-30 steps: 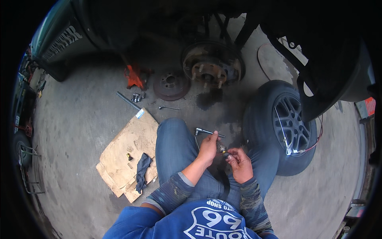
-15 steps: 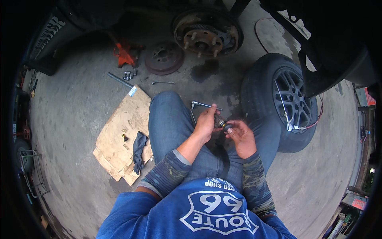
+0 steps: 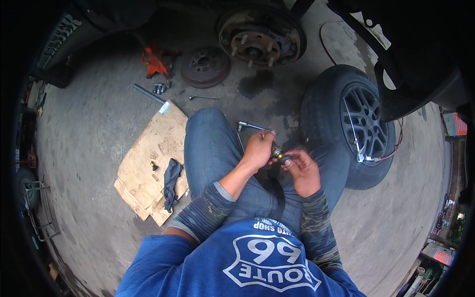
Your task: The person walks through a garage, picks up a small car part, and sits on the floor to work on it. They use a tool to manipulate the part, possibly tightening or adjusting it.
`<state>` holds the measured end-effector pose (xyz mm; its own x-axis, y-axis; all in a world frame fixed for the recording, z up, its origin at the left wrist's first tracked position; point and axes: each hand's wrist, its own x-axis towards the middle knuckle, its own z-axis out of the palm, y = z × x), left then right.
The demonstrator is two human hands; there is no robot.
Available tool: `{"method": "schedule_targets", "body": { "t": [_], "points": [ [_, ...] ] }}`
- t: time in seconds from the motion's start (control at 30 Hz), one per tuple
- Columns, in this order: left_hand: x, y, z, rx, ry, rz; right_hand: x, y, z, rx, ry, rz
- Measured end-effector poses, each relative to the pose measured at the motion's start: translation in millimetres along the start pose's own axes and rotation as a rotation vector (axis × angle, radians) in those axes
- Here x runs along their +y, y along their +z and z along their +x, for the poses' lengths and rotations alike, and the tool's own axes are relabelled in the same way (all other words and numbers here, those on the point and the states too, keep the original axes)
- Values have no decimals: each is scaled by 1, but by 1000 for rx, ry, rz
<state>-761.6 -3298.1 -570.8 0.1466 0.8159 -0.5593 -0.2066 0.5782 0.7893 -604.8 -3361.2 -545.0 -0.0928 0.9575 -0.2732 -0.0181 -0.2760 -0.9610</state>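
Observation:
Above my lap, my left hand (image 3: 259, 151) is closed around a small metal brake wheel cylinder (image 3: 277, 150), mostly covered by the fingers. A brass-coloured band shows near its end, beside a round black rubber boot (image 3: 284, 159). My right hand (image 3: 303, 173) pinches that boot between thumb and fingers. Just beyond my left hand is a ratchet (image 3: 252, 126). On the flat cardboard (image 3: 141, 185) to my left lie a small brass-and-black piston (image 3: 153, 166), a small coil spring (image 3: 155, 177) and a crumpled dark cloth or glove (image 3: 171, 185).
Ahead is an exposed drum brake hub (image 3: 255, 47) with studs. A rusty brake drum (image 3: 205, 69), orange jack stand (image 3: 155, 62), several sockets (image 3: 161, 88), a spanner (image 3: 203, 97) and a metal bar (image 3: 147, 93) rest on the floor. At right, an air gun (image 3: 362, 154) lies on a wheel (image 3: 324, 114).
Both hands stay at nearly the same spot, with the wheel cylinder tilted slightly differently between them. The view has shifted a little.

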Motion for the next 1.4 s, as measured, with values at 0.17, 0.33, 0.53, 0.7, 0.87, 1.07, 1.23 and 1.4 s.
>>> {"method": "schedule_targets", "body": {
  "t": [0.17, 0.33, 0.53, 0.7, 0.87, 1.07, 1.23, 1.4],
  "points": [
    [-1, 2, 2, 19, 12, 23, 0, 2, -1, 34, -7, -4],
    [-8, -2, 5, -66, -97, -107, -4, 1, -1, 19, -3, 13],
    [-11, -5, 8, -156, -223, -385, -5, 2, 7, 68, 7, 24],
    [-10, -5, 7, -197, -213, -418, -6, 0, 6, 110, -16, 72],
    [-8, -3, 8, -198, -188, -353, -7, 1, 4, 116, -33, 58],
    [-11, -1, 6, -120, -150, -283, -6, 4, 1, 136, -30, -107],
    [-10, 1, 5, -79, -143, -205, -5, 6, 0, 166, -70, -146],
    [-7, 1, 4, -74, -149, -128, -5, 5, 0, 149, -107, -198]
  ]
}}
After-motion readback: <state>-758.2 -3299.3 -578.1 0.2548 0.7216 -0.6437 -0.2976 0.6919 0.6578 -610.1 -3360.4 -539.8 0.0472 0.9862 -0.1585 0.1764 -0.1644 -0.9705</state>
